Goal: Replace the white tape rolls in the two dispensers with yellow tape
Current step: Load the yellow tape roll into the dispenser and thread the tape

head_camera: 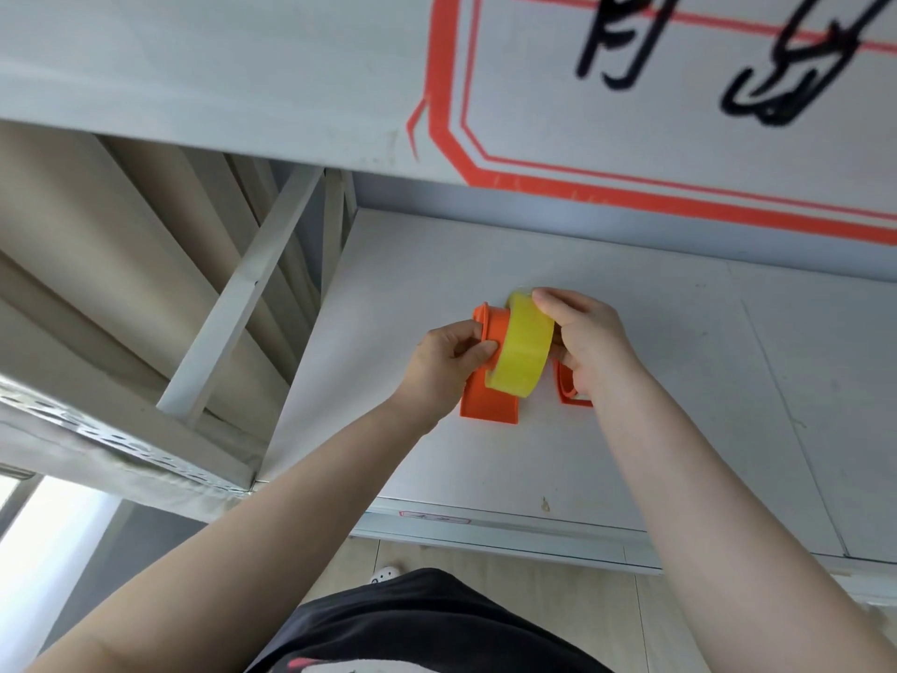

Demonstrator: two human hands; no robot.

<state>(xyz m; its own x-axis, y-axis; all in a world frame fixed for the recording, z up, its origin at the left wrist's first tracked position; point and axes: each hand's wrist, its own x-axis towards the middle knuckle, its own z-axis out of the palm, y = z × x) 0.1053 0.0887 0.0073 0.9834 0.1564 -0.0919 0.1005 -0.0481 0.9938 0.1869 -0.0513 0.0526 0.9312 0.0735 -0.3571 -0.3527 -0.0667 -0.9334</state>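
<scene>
An orange tape dispenser point(488, 398) stands on the white shelf board point(655, 357), its round hub pointing right. A yellow tape roll point(522, 354) sits partway over that hub. My left hand point(449, 359) pinches the hub's left flange. My right hand point(589, 340) grips the roll from its right side, thumb on the top rim. Just under my right wrist lies a second orange piece point(568, 388), mostly hidden; I cannot tell what it is. No white roll is visible.
An upper shelf board point(242, 75) with a red-bordered label point(655, 89) overhangs the work spot. A grey metal rack frame point(238, 298) runs along the left. The shelf's front edge point(485, 524) lies close to my body.
</scene>
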